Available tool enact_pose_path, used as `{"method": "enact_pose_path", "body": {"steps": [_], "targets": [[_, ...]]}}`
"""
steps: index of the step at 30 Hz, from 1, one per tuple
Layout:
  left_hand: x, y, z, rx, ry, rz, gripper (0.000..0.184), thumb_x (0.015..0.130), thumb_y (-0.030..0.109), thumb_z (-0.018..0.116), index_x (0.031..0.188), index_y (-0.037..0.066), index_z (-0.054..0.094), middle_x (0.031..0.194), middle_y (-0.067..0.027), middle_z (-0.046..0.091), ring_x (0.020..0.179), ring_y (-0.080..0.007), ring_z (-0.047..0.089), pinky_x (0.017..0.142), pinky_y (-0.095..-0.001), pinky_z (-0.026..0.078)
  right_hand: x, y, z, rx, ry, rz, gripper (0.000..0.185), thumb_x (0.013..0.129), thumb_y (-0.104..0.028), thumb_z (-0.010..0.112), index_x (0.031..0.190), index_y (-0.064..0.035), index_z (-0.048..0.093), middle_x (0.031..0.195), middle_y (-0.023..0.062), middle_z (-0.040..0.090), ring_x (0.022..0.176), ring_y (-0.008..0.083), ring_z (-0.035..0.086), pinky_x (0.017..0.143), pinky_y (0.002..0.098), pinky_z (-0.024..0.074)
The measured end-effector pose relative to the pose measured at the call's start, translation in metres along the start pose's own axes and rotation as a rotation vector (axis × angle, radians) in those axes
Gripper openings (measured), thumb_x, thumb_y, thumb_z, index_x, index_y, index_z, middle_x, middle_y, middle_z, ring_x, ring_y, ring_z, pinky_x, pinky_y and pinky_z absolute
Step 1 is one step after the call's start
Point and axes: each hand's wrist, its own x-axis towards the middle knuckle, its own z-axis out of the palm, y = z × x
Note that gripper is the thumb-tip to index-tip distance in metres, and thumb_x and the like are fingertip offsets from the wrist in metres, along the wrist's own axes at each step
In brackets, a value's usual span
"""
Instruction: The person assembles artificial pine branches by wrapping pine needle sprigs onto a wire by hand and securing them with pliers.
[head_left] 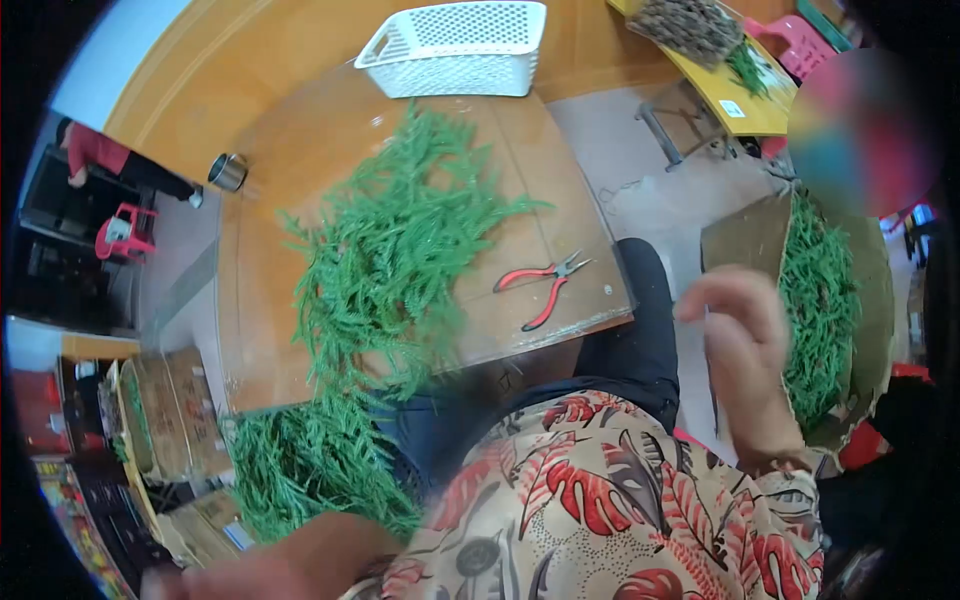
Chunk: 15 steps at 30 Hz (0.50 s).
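One pair of red-handled pliers point(561, 270)
Lying near right on the table point(510, 320), likely for reach; right hand point(750, 340) showing half-curled fingers, seemingly empty; left hand point(240, 572) blurring, grip untellable.

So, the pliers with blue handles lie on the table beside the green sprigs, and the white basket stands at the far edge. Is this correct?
No: the pliers have red handles, not blue, as the head view shows. They do lie on the table beside the green sprigs, with the white basket at the far edge.
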Motion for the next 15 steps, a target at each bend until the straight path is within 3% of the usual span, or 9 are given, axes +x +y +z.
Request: {"method": "enact_pose_path", "body": {"steps": [1, 2, 3, 4, 6, 8, 10, 13, 15], "targets": [[-0.028, 0.001, -0.025, 0.030, -0.333, -0.410, 0.028, 0.083, 0.022, 0.040, 0.094, -0.002, 0.052, 0.094, -0.0172, 0.050, 0.090, -0.0258, 0.048, 0.082, -0.0358, 0.039, -0.001, 0.020, 0.010, -0.024, -0.034, 0.160, 0.014, 0.081, -0.006, 0.050, 0.092, 0.0015, 0.055, 0.083, 0.0075, 0.055, 0.080, 0.0149, 0.052, 0.072, 0.0287, 0.0422], [-0.053, 0.002, -0.030, 0.302, -0.428, -0.493, 0.032, 0.084, 0.026, 0.033, 0.086, 0.001, 0.052, 0.088, -0.0183, 0.051, 0.084, -0.0243, 0.050, 0.078, -0.0332, 0.041, -0.004, 0.039, 0.019, -0.037, -0.063, 0.230, 0.014, 0.080, -0.007, 0.051, 0.090, 0.0016, 0.056, 0.080, 0.0075, 0.056, 0.077, 0.0158, 0.053, 0.071, 0.0288, 0.0428], [-0.076, 0.008, -0.029, 0.401, -0.518, -0.706, 0.026, 0.083, 0.022, 0.039, 0.083, 0.000, 0.053, 0.083, -0.0152, 0.052, 0.079, -0.0230, 0.051, 0.075, -0.0332, 0.042, -0.006, 0.053, 0.025, -0.056, -0.087, 0.300, 0.014, 0.080, -0.008, 0.052, 0.088, 0.0017, 0.056, 0.076, 0.0075, 0.056, 0.074, 0.0167, 0.055, 0.069, 0.0289, 0.0433], [-0.093, 0.012, -0.032, 0.570, -0.713, -0.839, 0.020, 0.082, 0.016, 0.045, 0.078, 0.000, 0.055, 0.081, -0.0112, 0.053, 0.076, -0.0205, 0.051, 0.072, -0.0318, 0.042, -0.002, 0.063, 0.031, -0.173, -0.116, 0.192, 0.013, 0.079, -0.008, 0.052, 0.087, 0.0012, 0.057, 0.074, 0.0085, 0.056, 0.072, 0.0190, 0.055, 0.068, 0.0292, 0.0436], [-0.132, 0.025, -0.039, 0.526, -0.716, -1.299, 0.002, 0.072, 0.000, 0.056, 0.072, 0.000, 0.057, 0.076, -0.0087, 0.056, 0.072, -0.0184, 0.053, 0.066, -0.0291, 0.043, 0.022, 0.082, 0.041, -0.408, -0.163, -0.022, 0.012, 0.078, -0.008, 0.053, 0.085, 0.0002, 0.058, 0.071, 0.0104, 0.057, 0.069, 0.0237, 0.056, 0.066, 0.0298, 0.0442], [-0.153, 0.033, -0.038, 0.443, -1.006, -1.248, 0.003, 0.071, -0.001, 0.058, 0.074, -0.001, 0.058, 0.077, -0.0102, 0.057, 0.073, -0.0217, 0.055, 0.068, -0.0301, 0.044, 0.047, 0.103, 0.051, -0.634, -0.294, -0.156, 0.019, 0.077, -0.005, 0.050, 0.095, -0.0018, 0.054, 0.080, 0.0131, 0.055, 0.072, 0.0289, 0.054, 0.062, 0.0326, 0.0421], [-0.165, 0.041, -0.036, 0.319, -1.098, -1.218, 0.006, 0.070, -0.003, 0.058, 0.075, -0.001, 0.058, 0.079, -0.0109, 0.058, 0.073, -0.0227, 0.055, 0.069, -0.0306, 0.044, 0.072, 0.128, 0.065, -0.801, -0.340, -0.311, 0.023, 0.075, -0.006, 0.050, 0.098, -0.0036, 0.054, 0.086, 0.0157, 0.054, 0.077, 0.0347, 0.052, 0.067, 0.0366, 0.0426], [-0.142, 0.033, -0.040, 0.259, -0.931, -1.244, 0.006, 0.070, 0.004, 0.059, 0.075, 0.001, 0.060, 0.079, -0.0098, 0.059, 0.074, -0.0220, 0.055, 0.068, -0.0316, 0.044, 0.104, 0.149, 0.086, -0.862, -0.439, -0.489, 0.029, 0.072, -0.004, 0.051, 0.101, -0.0060, 0.054, 0.094, 0.0150, 0.052, 0.084, 0.0328, 0.051, 0.072, 0.0384, 0.0424], [-0.111, 0.008, -0.048, 0.315, -0.800, -1.046, 0.021, 0.076, 0.020, 0.057, 0.085, 0.001, 0.058, 0.078, -0.0099, 0.057, 0.069, -0.0203, 0.053, 0.064, -0.0302, 0.043, 0.119, 0.158, 0.093, -0.957, -0.502, -0.559, 0.032, 0.071, -0.004, 0.052, 0.102, -0.0072, 0.055, 0.098, 0.0145, 0.051, 0.087, 0.0323, 0.051, 0.075, 0.0378, 0.0426]]}}
